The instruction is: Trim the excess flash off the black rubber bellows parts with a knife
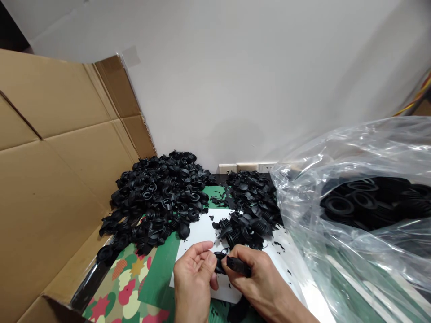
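Low in the middle of the head view, my left hand (196, 278) pinches a round black rubber piece (220, 262) by its left edge. It looks like the ribbed rubber boots piled around it. Against the piece's right side, my right hand (257, 273) is closed around a short black object (238, 266); its kind is not clear. Fingers cover part of both. Beneath the hands lies a white sheet (198, 233), with small black scraps on it. Just beyond them is a heap of ribbed black rubber pieces (249, 229).
A larger pile of black rubber boots (161, 193) stands at the left, beside a tall cardboard box (67, 148). On the right, a clear plastic bag (303, 179) holds black rubber parts (363, 202). Behind are wall sockets (247, 168). A patterned sheet (126, 280) lies at front left.
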Demonstrator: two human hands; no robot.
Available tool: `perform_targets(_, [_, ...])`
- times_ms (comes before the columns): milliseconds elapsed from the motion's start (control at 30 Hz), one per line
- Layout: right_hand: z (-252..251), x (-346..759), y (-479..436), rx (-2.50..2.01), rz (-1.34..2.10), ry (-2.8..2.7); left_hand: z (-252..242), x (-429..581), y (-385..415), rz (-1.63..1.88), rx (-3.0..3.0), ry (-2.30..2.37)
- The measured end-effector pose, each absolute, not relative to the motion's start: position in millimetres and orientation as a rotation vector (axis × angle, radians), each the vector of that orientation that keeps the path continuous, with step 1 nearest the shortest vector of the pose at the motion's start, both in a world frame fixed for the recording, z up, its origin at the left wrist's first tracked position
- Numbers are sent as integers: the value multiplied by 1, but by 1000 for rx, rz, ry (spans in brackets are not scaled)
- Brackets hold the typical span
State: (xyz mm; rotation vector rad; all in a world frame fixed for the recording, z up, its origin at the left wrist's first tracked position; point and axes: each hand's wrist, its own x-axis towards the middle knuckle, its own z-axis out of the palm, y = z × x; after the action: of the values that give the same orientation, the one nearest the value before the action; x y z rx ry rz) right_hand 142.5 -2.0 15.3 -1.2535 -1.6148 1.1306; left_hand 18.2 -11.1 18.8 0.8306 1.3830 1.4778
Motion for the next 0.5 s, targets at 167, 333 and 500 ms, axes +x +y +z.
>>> perform_targets(167, [21,143,0,-1332,1290,-1569,19,19,-11,1435,882,1383])
perform_targets(333, [27,147,1,-1321,1334,-1615,22,27,-17,1500,943,1417])
perform_targets(500, [22,145,0,-1378,1089,-1768,16,28,-21,1458,1065,1483])
